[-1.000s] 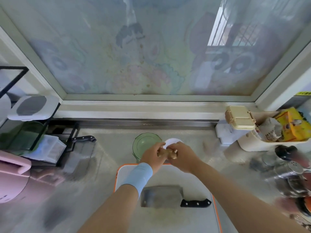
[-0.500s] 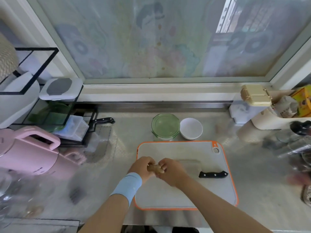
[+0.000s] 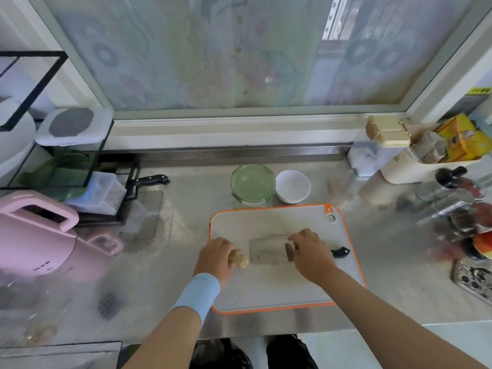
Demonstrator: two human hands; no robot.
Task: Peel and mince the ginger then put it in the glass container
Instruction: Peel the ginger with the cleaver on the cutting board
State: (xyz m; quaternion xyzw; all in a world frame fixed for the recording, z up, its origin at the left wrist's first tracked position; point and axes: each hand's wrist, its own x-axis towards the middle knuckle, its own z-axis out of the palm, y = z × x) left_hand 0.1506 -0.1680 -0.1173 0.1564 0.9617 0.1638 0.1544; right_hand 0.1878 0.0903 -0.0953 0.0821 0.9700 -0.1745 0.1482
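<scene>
The left grip (image 3: 217,258), a bare hand with a pale blue wristband (image 3: 198,294), is curled round the knobbly tan piece of ginger (image 3: 240,258). The ginger rests on the left part of the grey, orange-edged cutting board (image 3: 266,288) on the steel bench (image 3: 386,288). Just right of the ginger lies the broad steel cleaver (image 3: 266,250). The right grip (image 3: 310,253) is clamped over its black handle. Past the board's far edge stand the round green glass container (image 3: 252,182) and, just right of it, a small white bowl (image 3: 292,186).

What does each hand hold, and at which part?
The left hand holds the ginger by one end. The right hand grips the cleaver where handle meets blade, flat on the cutting board.
</scene>
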